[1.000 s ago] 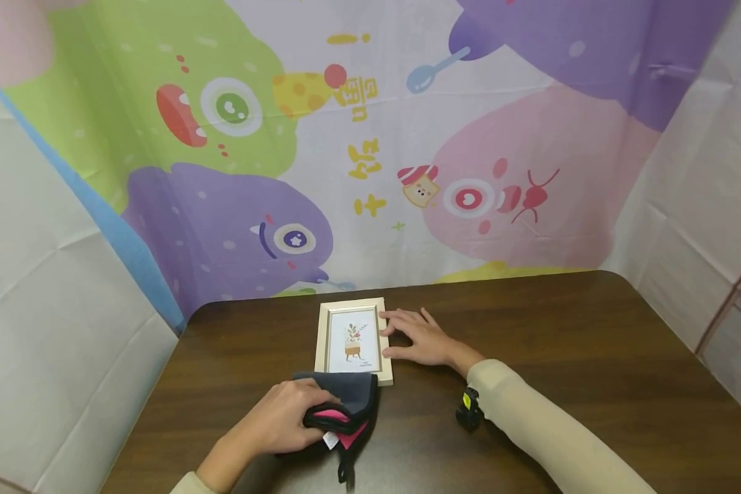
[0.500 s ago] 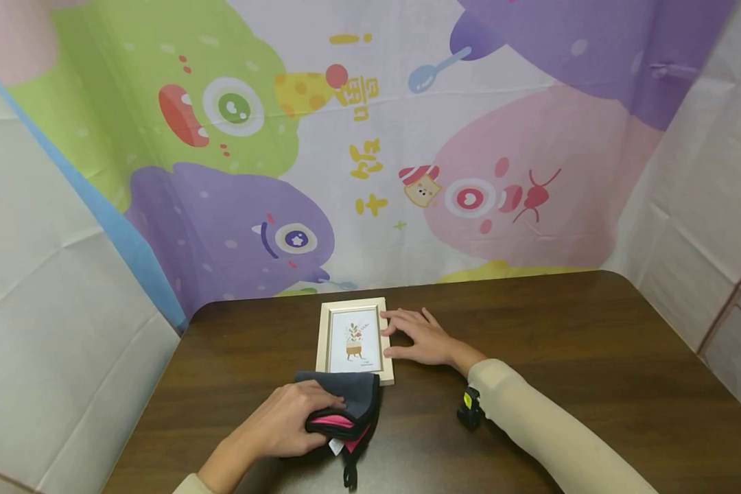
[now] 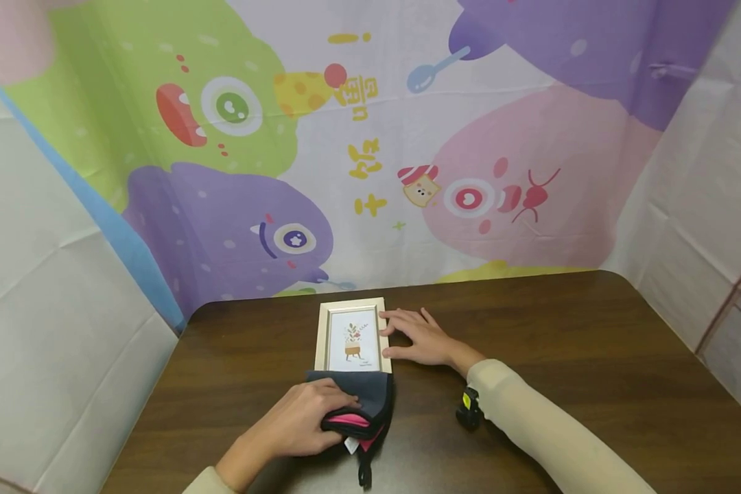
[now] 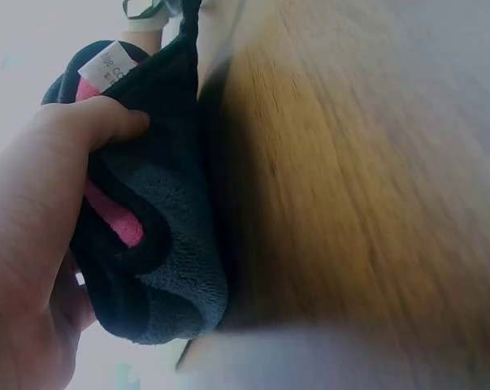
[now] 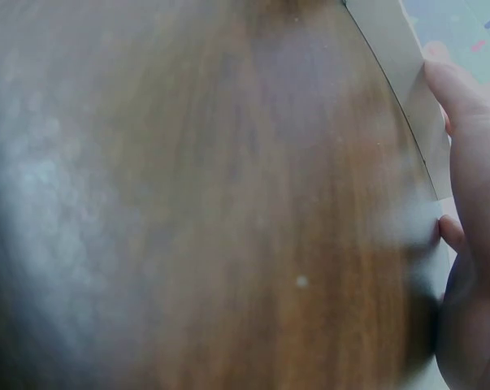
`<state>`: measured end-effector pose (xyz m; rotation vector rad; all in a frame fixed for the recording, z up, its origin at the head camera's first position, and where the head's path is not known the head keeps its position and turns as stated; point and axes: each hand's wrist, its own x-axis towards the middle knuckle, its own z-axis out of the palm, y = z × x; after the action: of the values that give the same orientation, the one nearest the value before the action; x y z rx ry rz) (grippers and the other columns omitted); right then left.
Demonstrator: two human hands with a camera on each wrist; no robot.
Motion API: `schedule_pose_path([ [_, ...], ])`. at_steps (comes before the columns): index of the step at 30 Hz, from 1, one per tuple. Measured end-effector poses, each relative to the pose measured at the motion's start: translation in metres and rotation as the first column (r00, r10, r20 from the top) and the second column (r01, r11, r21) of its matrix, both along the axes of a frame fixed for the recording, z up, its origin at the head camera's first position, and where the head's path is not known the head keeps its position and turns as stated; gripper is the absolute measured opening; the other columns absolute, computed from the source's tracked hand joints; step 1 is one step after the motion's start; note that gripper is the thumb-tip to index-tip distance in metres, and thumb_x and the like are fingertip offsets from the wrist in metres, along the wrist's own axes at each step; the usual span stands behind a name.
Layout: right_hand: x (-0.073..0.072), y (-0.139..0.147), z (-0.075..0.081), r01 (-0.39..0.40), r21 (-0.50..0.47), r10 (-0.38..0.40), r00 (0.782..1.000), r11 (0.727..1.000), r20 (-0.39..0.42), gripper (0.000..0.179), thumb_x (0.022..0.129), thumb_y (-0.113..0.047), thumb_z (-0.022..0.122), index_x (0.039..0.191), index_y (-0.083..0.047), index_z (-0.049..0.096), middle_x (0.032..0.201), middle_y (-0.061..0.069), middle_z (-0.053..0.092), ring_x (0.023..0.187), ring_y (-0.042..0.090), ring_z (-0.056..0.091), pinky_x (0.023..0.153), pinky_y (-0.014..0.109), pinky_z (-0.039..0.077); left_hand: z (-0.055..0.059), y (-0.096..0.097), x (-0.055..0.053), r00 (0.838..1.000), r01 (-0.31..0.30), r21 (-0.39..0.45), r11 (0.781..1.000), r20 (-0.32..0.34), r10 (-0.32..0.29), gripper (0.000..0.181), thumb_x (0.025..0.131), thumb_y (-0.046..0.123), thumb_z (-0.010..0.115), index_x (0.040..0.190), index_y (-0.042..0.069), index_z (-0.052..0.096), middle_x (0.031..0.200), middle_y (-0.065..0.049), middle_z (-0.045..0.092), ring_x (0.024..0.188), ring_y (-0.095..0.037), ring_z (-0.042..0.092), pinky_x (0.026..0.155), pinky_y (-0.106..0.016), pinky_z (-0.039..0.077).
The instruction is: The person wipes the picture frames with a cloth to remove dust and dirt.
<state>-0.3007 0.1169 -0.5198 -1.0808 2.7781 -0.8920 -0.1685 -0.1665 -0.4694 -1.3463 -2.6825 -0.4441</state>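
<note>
A cream picture frame [image 3: 323,336] with a potted-plant print lies flat on the table. My left hand [image 3: 305,415] grips a folded grey cleaning cloth [image 3: 370,391] with black edging, a pink inner side, a white tag and a black loop. The cloth covers the frame's near edge in the head view. In the left wrist view, the thumb presses on the folded cloth [image 4: 179,268] from this side. My right hand [image 3: 422,339] rests beside the frame, fingers spread, with its thumb and fingertips against the right border. The frame's side [image 5: 391,65] shows next to that hand in the right wrist view.
The dark brown wooden table [image 3: 531,315] has rounded far corners. A cartoon-printed curtain [image 3: 377,261] hangs right behind its far edge, and pale sheets [image 3: 55,309] hang at both sides. A small black device [image 3: 469,410] sits at my right wrist.
My left hand has slid the cloth to the right along the frame's near edge, covering its near right corner. The right hand and the frame have stayed in place.
</note>
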Motion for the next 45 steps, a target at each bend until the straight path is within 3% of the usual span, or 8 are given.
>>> schedule_pose_path([
  [10,0.001,-0.002,-0.001,-0.005,0.018,0.005,1.0,1.0,0.015,0.033,0.088,-0.063,0.058,0.109,-0.038,0.058,0.156,-0.009,0.031,0.146,0.025,0.021,0.11,0.066,0.002,0.0,0.02,-0.002,0.999,0.039,-0.026,0.999,-0.012,-0.039,0.038,0.075,0.031,0.076,0.112,0.024,0.072,0.1,0.012,0.067,0.091,-0.002,0.059,0.071,-0.024,0.05],
  [24,0.001,-0.003,-0.001,-0.012,0.022,0.011,1.0,1.0,0.016,0.034,0.088,-0.063,0.059,0.11,-0.037,0.059,0.156,-0.009,0.031,0.146,0.025,0.02,0.109,0.067,0.002,-0.002,0.048,-0.005,0.994,0.066,-0.06,0.996,-0.083,-0.071,0.036,0.078,0.036,0.075,0.112,0.023,0.071,0.103,0.01,0.068,0.096,-0.005,0.061,0.071,-0.025,0.052],
  [36,0.0,-0.001,-0.001,0.004,0.021,-0.005,1.0,1.0,0.02,0.034,0.087,-0.064,0.059,0.109,-0.038,0.059,0.156,-0.01,0.032,0.146,0.024,0.021,0.109,0.067,0.002,-0.008,0.038,-0.006,0.997,0.018,-0.014,1.0,-0.072,-0.019,0.036,0.075,0.032,0.076,0.11,0.023,0.071,0.101,0.012,0.068,0.092,-0.003,0.06,0.069,-0.025,0.05],
  [45,-0.001,0.001,0.0,0.008,0.036,-0.008,1.0,0.999,0.018,0.033,0.087,-0.065,0.058,0.11,-0.04,0.058,0.157,-0.012,0.03,0.146,0.023,0.02,0.111,0.065,0.002,-0.007,0.024,-0.005,0.999,-0.016,0.005,1.0,-0.049,0.016,0.036,0.074,0.03,0.077,0.109,0.023,0.072,0.1,0.013,0.068,0.09,-0.002,0.058,0.068,-0.024,0.05],
])
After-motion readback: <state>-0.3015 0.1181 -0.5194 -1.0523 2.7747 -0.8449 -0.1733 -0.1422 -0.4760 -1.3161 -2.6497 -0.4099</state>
